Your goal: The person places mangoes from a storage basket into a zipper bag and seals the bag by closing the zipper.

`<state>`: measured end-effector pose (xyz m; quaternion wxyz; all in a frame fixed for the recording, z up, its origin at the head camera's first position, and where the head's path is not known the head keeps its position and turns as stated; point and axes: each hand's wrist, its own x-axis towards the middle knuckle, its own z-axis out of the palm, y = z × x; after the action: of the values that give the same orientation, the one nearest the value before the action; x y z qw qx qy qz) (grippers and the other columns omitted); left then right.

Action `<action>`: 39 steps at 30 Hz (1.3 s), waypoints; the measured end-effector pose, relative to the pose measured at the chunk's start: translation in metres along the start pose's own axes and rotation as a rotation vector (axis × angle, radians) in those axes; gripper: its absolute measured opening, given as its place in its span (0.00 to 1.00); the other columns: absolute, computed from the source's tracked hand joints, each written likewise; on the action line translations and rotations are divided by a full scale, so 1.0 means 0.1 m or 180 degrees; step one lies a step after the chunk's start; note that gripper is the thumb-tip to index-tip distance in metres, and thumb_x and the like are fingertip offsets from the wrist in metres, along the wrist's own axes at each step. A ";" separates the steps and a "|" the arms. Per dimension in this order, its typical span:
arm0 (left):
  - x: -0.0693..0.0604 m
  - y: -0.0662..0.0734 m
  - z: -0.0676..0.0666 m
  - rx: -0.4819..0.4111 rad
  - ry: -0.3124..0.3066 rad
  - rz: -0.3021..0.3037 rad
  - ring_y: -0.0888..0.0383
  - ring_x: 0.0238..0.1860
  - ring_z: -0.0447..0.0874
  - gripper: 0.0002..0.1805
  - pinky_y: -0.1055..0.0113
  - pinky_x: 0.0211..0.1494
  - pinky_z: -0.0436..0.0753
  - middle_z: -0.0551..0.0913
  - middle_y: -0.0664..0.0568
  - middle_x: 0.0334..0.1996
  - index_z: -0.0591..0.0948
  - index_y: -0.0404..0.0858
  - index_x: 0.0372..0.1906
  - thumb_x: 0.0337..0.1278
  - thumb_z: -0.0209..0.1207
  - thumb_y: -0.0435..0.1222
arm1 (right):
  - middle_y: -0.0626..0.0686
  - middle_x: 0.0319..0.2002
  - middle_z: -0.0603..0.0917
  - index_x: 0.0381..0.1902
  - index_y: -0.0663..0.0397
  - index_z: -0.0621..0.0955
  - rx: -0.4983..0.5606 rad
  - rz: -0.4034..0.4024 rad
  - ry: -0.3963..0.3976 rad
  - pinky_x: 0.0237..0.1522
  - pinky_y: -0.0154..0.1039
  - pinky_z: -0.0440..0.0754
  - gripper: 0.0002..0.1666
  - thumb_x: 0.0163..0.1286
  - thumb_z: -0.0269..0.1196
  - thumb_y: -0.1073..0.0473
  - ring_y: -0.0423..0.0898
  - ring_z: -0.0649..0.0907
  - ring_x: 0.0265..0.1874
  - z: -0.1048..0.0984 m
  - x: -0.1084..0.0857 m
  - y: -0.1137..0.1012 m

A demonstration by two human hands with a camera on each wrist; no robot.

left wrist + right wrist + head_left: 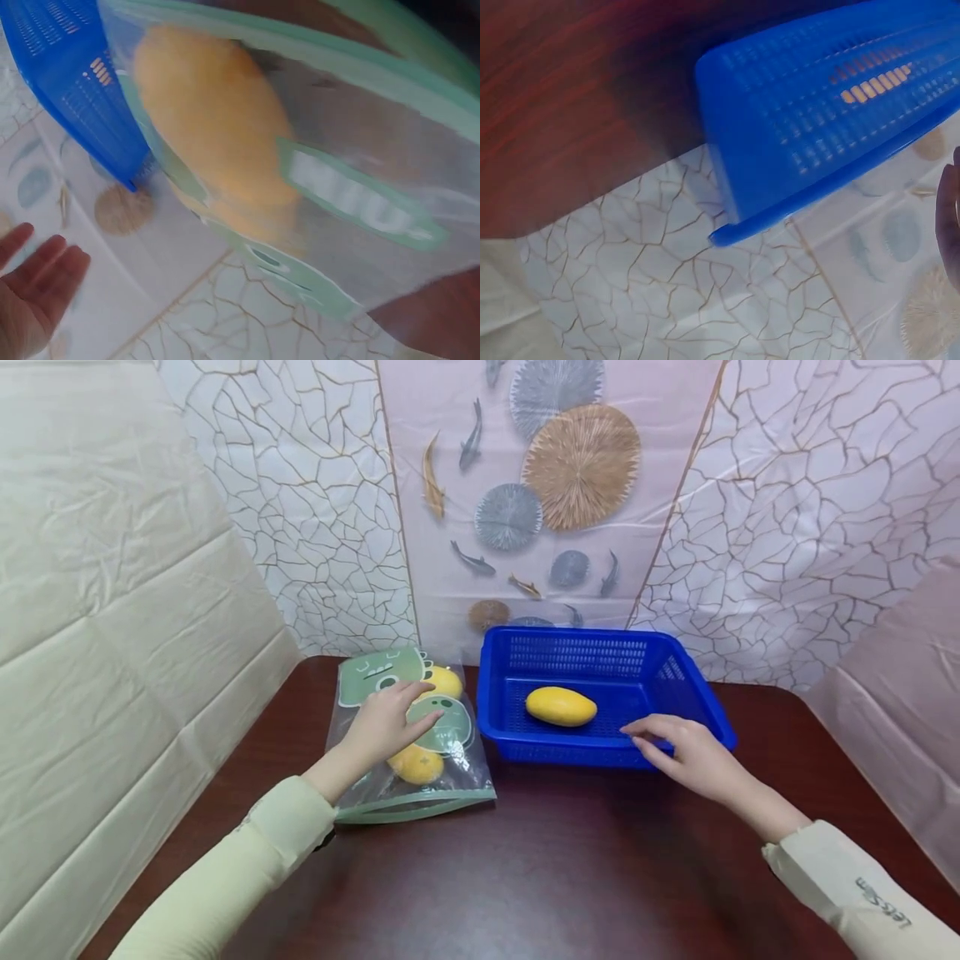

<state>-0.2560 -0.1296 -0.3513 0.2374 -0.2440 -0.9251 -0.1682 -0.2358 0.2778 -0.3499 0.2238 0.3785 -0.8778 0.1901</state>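
A clear zip bag (468, 774) with green cartoon prints lies on the table, with yellow mangoes inside, one (417, 765) near its zip end and another (446, 682) at the far end. My left hand (382, 722) is over the bag, fingers extended and holding nothing; in the left wrist view that hand (37, 292) appears apart from the bag. To the right, a yellow mango (561, 707) lies in a blue plastic basket (603, 752). Above the basket's near right rim is my right hand (690, 752), its fingers loosely bent and nothing in them.
The dark red-brown table (555, 868) extends in front of the bag and basket. Behind them hangs a patterned cloth (480, 593) with fish and round leaf prints. Pale cloth (135, 635) hangs along the left side, and pinkish cloth (892, 702) along the right.
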 end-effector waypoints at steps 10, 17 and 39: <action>0.27 0.20 0.22 -0.0027 0.0083 0.0252 0.48 0.47 0.83 0.24 0.55 0.47 0.81 0.84 0.44 0.47 0.78 0.37 0.54 0.56 0.61 0.47 | 0.51 0.35 0.86 0.38 0.57 0.83 -0.0403 -0.0153 -0.0147 0.35 0.44 0.81 0.13 0.54 0.66 0.70 0.45 0.83 0.34 -0.10 0.10 0.07; 0.32 0.38 0.37 0.0113 -0.0350 0.0098 0.48 0.50 0.80 0.27 0.55 0.50 0.80 0.81 0.45 0.51 0.75 0.41 0.59 0.59 0.57 0.51 | 0.51 0.35 0.86 0.38 0.56 0.83 -0.0468 -0.0221 -0.0169 0.34 0.44 0.81 0.12 0.53 0.66 0.70 0.45 0.83 0.33 -0.10 0.17 0.07; 0.69 0.60 0.87 0.0038 -0.0876 0.0079 0.44 0.71 0.57 0.44 0.47 0.68 0.65 0.65 0.46 0.68 0.57 0.47 0.72 0.55 0.52 0.64 | 0.56 0.30 0.83 0.35 0.62 0.82 -0.1046 -0.0483 -0.0224 0.33 0.48 0.80 0.10 0.52 0.65 0.68 0.52 0.83 0.29 -0.05 0.49 0.23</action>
<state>-0.3083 -0.0175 -0.3760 0.1118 -0.2748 -0.9468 -0.1246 -0.2819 0.2659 -0.3233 0.2655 0.4084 -0.8732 0.0133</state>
